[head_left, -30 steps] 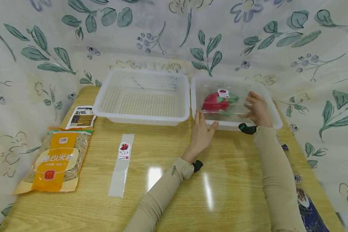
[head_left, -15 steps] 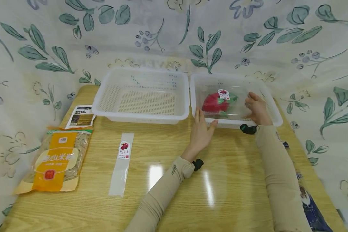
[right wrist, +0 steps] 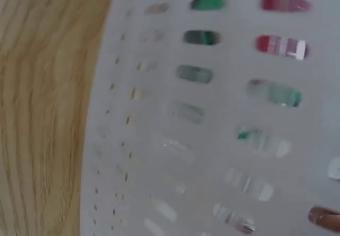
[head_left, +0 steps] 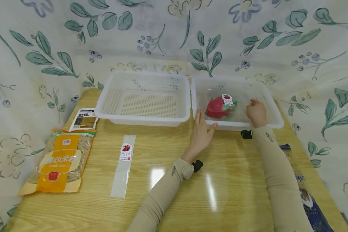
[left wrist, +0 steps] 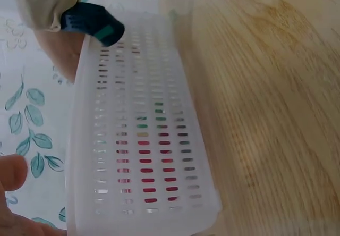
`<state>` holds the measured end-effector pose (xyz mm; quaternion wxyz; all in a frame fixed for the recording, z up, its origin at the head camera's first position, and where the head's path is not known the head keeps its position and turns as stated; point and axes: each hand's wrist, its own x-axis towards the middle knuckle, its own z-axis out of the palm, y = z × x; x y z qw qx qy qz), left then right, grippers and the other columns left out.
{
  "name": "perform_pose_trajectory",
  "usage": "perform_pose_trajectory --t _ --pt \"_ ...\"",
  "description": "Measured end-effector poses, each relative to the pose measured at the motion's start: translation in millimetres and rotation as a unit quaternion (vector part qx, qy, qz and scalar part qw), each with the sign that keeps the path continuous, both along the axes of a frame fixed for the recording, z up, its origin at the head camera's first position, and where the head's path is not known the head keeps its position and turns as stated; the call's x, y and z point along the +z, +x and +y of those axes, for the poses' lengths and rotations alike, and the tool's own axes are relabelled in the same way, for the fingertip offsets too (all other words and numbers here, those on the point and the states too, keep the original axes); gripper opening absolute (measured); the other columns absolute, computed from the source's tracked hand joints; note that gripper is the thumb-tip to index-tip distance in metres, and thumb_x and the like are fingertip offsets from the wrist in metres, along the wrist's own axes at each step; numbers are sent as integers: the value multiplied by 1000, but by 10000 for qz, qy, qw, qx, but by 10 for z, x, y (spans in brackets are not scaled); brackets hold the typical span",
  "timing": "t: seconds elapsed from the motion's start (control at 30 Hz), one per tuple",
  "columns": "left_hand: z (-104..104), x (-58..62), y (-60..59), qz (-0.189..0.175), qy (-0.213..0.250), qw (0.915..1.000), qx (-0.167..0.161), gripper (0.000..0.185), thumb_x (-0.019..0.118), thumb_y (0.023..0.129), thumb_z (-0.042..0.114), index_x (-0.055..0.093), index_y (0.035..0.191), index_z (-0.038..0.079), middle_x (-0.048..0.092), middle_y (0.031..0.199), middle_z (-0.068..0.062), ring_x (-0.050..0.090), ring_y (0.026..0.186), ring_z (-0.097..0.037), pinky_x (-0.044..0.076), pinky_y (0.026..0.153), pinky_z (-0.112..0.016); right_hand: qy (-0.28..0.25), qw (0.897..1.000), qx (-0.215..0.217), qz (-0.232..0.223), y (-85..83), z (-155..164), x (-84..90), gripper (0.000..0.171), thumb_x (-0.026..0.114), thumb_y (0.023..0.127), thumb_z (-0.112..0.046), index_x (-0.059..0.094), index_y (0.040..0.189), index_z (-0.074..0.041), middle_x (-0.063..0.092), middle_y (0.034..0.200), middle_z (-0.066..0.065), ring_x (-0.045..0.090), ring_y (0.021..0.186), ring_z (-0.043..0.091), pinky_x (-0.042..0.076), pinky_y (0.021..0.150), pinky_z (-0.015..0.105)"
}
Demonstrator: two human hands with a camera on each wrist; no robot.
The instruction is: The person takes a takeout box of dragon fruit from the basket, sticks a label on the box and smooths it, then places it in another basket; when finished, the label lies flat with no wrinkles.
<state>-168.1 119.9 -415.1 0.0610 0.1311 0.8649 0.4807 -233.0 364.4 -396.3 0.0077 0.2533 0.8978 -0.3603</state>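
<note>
A red dragon fruit (head_left: 217,108) in a clear bag with a small label (head_left: 227,100) lies inside the right white basket (head_left: 237,126). My right hand (head_left: 256,111) is inside that basket at the bag's right end, fingers curled on the plastic. With its fingers straight, my left hand (head_left: 201,129) presses against the basket's front left wall. The left wrist view shows the slotted basket wall (left wrist: 143,140) with red behind it and my thumb (left wrist: 10,172) at the edge. The right wrist view is a blurred close-up of the wall (right wrist: 212,114).
An empty white basket (head_left: 142,120) stands left of the first one. On the wooden table (head_left: 220,180) lie an orange noodle bag (head_left: 59,161), a printed card (head_left: 83,119) and a narrow clear labelled bag (head_left: 123,166). A dark packet (head_left: 310,199) lies under my right arm. Floral cloth surrounds the table.
The bagged dragon fruit has sunk lower and a little to the right inside the right basket, and my right hand went down with it. My left hand stayed at the basket's front wall.
</note>
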Motion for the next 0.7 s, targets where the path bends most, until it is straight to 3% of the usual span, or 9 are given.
perform_pose_trajectory --t 0.13,0.23,0.33,0.53,0.7 --pt "-86 73 -79 -190 50 9993 -306 76 52 100 34 14 151 -9 -2 163 -17 27 145 -36 35 115 -43 610 9980 141 82 -14 -49 37 55 34 103 -26 24 153 -4 31 155 22 37 138 44 38 108 54" --pt "-183 145 -164 -494 90 9966 -650 74 51 100 34 16 151 -8 -1 163 -18 17 149 -33 28 118 -46 682 9972 281 135 8 -53 84 61 30 104 -37 17 155 -5 25 158 23 30 141 46 29 113 58" --pt "-294 221 -246 -682 -147 9926 -993 72 49 100 36 20 151 -5 5 163 -18 12 151 -32 21 121 -48 678 9961 517 231 49 -49 157 66 26 103 -45 14 155 -5 20 159 23 22 143 47 23 116 60" --pt "-486 347 -311 -590 -1052 9771 -1755 70 45 101 42 23 152 -1 18 161 -17 22 149 -32 23 121 -47 669 9898 1218 310 226 -130 370 70 26 103 -48 12 155 -3 17 158 28 20 141 53 21 114 65" --pt "-630 458 -265 -409 -1264 9646 -2278 66 45 101 41 26 152 4 29 158 -14 33 144 -30 29 118 -44 803 9747 2065 294 463 -296 515 72 28 103 -50 10 155 -4 16 158 29 22 139 54 23 111 67"
